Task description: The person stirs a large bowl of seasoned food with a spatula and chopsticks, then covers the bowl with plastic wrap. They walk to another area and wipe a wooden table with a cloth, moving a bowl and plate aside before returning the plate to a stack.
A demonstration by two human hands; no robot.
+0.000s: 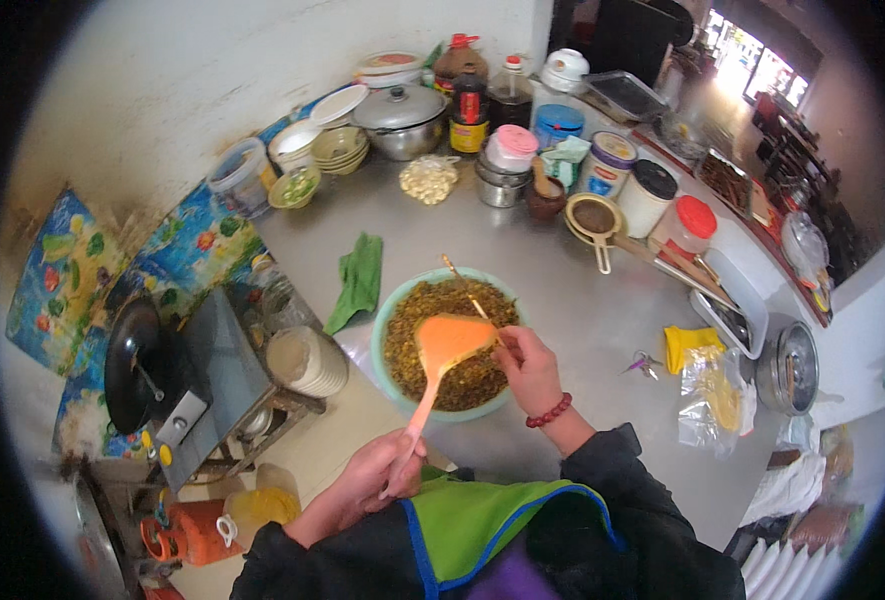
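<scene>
A pale green basin (386,384) on the steel table holds a dark brown and yellowish chopped mixture (417,307). My left hand (387,467) is closed round the pale handle of an orange spatula (452,340), whose broad head hangs over the mixture. At the right edge of that head is my right hand (530,370), fingers pinched together. A thin light chopstick (476,306) runs from the basin's far rim to these fingers; whether there is a second one, I cannot tell. A green cloth (358,283) lies left of the basin.
Along the back stand bowls (339,149), a lidded pot (399,120), bottles (469,122) and jars (607,163). Peeled garlic (428,179) sits before them. On the right are a strainer (596,219), scissors (643,364), a yellow cloth (690,346) and a metal bowl (790,366). A wok (134,350) stands at left.
</scene>
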